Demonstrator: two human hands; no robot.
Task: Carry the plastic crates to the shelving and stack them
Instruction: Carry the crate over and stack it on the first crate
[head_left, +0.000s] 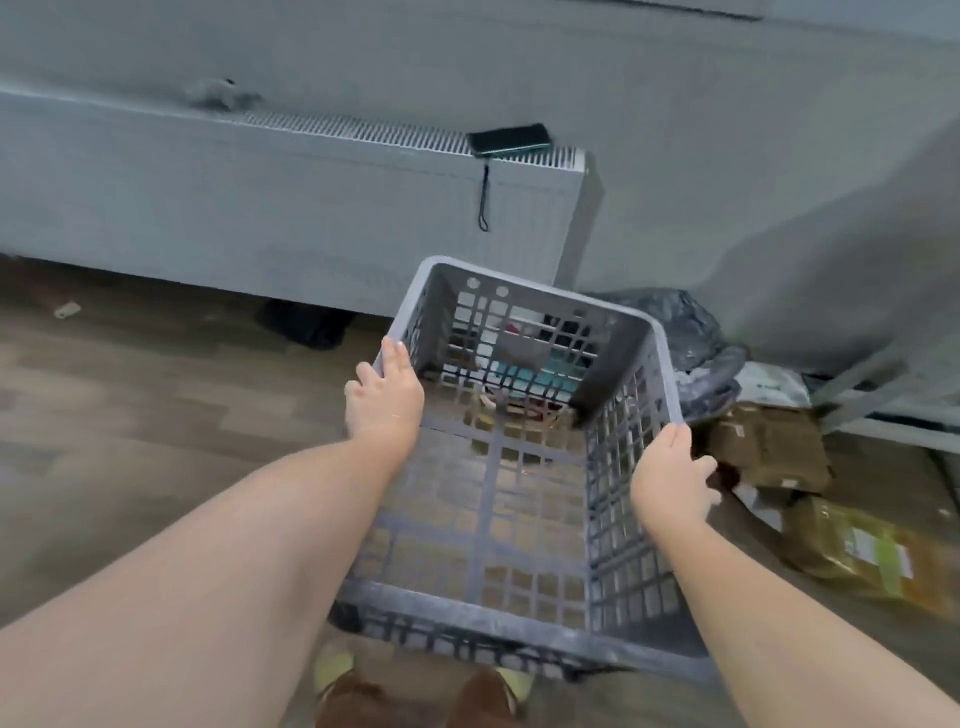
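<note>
Gripping grey perforated plastic crate (488, 499) by side rims: left hand (384, 400) curled over left rim, right hand (672, 478) over right; crate empty, raised above wooden floor (130, 415). Carry apparently underway (no stack visible), stacking remains. White radiator (291, 218) beyond.

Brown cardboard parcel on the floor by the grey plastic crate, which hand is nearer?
Right. The right hand grips the right rim of the grey plastic crate, beside the brown cardboard parcel; the left hand grips the opposite rim.
</note>
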